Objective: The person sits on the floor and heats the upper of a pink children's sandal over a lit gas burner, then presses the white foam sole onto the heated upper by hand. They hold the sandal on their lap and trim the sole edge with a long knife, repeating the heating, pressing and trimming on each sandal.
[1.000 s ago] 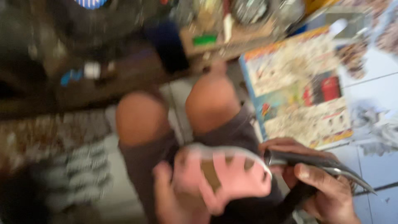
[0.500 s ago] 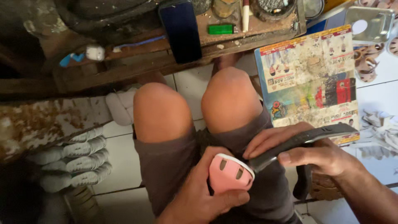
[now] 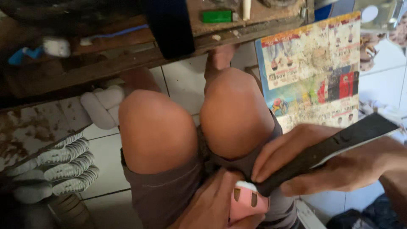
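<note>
Right hand (image 3: 322, 165) closed around a long dark flat tool (image 3: 330, 146), fingertips pinching its lower end; the tool runs up-right, free end near the right frame edge. Its lower end touches the pink shoe (image 3: 248, 201), which the left hand (image 3: 212, 203) grips from below-left, on the lap just behind the knees (image 3: 195, 123). Shoe shows two brown slots; most of it is hidden by the left hand and cut off by the bottom edge. Can't tell what the tool's tip does at the contact.

Room is tight: knees right ahead, wooden counter (image 3: 127, 63) edge above them, white tiled floor (image 3: 186, 85) between.

Right of the knees: a worn multicoloured printed board (image 3: 311, 72) leaning upright. Green rectangular box (image 3: 217, 16) on the counter. White ribbed soles (image 3: 59, 165) stacked at left, blurred.
</note>
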Demonstrator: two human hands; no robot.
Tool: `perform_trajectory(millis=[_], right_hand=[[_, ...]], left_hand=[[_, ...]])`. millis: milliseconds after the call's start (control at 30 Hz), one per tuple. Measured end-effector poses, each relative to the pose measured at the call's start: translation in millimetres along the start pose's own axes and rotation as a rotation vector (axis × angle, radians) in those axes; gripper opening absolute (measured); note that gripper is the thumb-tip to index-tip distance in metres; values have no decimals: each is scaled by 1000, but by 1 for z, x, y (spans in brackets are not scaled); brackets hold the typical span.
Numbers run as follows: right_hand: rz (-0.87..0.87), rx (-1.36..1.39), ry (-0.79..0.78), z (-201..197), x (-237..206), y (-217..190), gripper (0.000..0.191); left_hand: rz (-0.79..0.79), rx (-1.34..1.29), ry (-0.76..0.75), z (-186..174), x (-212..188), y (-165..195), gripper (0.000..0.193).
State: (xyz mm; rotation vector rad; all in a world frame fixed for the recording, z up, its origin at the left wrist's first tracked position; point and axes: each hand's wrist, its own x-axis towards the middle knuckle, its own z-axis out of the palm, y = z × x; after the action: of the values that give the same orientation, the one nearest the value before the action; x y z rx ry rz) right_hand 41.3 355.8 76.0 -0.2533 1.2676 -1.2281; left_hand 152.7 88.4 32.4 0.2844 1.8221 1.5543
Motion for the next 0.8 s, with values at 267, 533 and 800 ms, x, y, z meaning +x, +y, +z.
perform_trajectory(millis=[267, 533, 800], right_hand=[[-312, 172, 131, 11, 4, 3, 35], [-295, 151, 445, 40, -13, 32, 39], [-203, -21, 749, 99, -19, 60, 37]], left_hand=[[-252, -908, -8, -14, 5, 13, 59], [-365, -1419, -5, -1, 2, 12, 56], [-558, -1489, 183, 1, 13, 5, 49]])
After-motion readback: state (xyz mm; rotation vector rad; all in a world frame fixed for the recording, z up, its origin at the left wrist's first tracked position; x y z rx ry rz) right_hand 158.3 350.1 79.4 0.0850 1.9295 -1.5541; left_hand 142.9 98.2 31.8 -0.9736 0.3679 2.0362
